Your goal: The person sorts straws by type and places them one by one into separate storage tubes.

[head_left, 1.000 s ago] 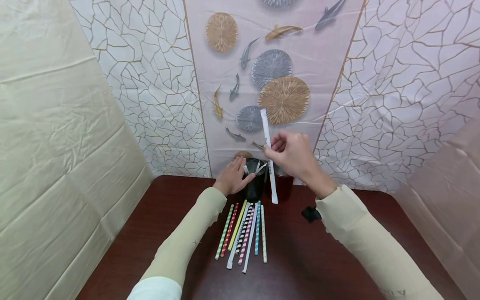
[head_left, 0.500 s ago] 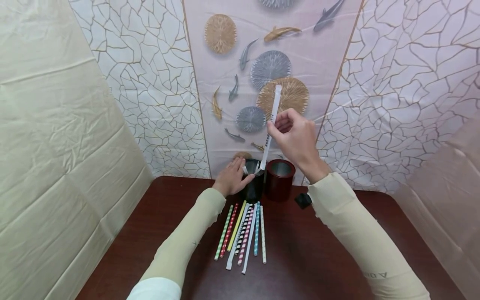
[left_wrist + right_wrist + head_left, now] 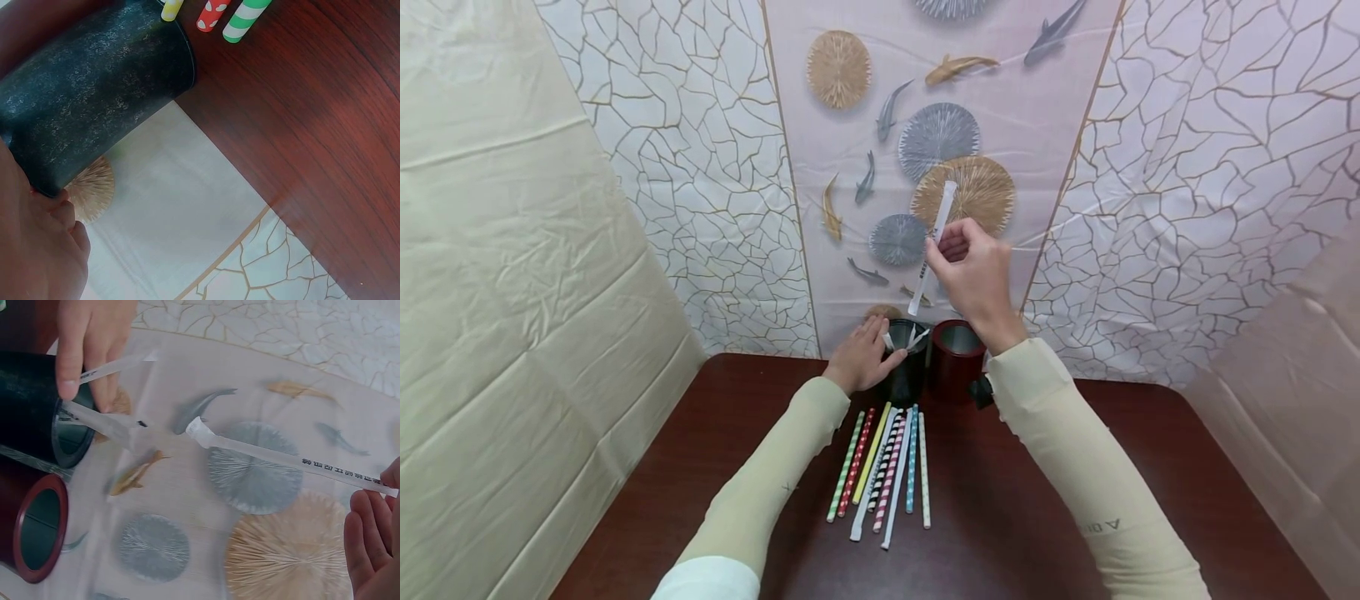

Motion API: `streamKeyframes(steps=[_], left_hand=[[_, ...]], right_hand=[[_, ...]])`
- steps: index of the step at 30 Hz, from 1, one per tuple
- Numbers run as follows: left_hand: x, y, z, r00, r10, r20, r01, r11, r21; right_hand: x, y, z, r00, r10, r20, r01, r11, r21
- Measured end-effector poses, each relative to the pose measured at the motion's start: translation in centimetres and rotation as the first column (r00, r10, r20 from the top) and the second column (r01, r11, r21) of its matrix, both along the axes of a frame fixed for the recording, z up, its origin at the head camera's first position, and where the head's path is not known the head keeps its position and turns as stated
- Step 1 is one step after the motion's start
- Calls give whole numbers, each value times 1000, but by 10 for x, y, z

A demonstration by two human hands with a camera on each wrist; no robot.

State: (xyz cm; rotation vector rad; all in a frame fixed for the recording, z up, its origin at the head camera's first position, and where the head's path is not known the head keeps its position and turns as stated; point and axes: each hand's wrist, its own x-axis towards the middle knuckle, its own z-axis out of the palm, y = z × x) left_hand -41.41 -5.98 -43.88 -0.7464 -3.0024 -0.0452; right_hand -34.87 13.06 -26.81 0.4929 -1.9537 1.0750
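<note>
My right hand (image 3: 976,271) pinches a white paper-wrapped straw (image 3: 931,250) between thumb and fingers. The straw slants in the air above the black cup (image 3: 904,379), its lower end above the rim. Dark printing runs along the wrapper in the right wrist view. My left hand (image 3: 857,357) rests at the left of the black cup's rim, fingers mostly straight and thumb over the near side. White wrapped straws (image 3: 103,422) poke out of that cup. In the left wrist view the cup's dark side (image 3: 100,87) fills the upper left.
Right beside the black cup stands a dark red cup (image 3: 957,367). In front lie several straws in a fan, among them a green-striped straw (image 3: 846,467), a yellow straw (image 3: 871,454) and a blue straw (image 3: 912,458). A patterned cloth (image 3: 880,117) hangs behind the table (image 3: 1037,500).
My right hand first rose with the wrapped straw, uncovering the red cup, then shifted a little left. The straw's lower end swung left over the black cup. My left hand stayed put.
</note>
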Motion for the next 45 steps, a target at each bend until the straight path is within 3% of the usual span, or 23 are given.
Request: streamKeyframes(steps=[13, 26, 34, 39, 45], left_hand=[[-1, -2, -3, 1000, -6, -12, 6, 1000, -4], [-4, 2, -3, 1000, -8, 19, 7, 1000, 12], [1, 0, 2, 1000, -5, 5, 5, 1000, 23], [0, 1, 2, 1000, -10, 10, 10, 1000, 21], [-3, 0, -2, 1000, -4, 16, 4, 999, 39]], right_hand=[[-24, -4, -41, 997, -67, 39, 66, 998, 18], [-40, -9, -73, 995, -60, 84, 57, 997, 43], [-40, -6, -73, 990, 1, 144, -7, 999, 42], [-31, 1, -65, 988, -7, 152, 0, 999, 48], [-18, 8, -53, 987, -37, 156, 16, 991, 135]])
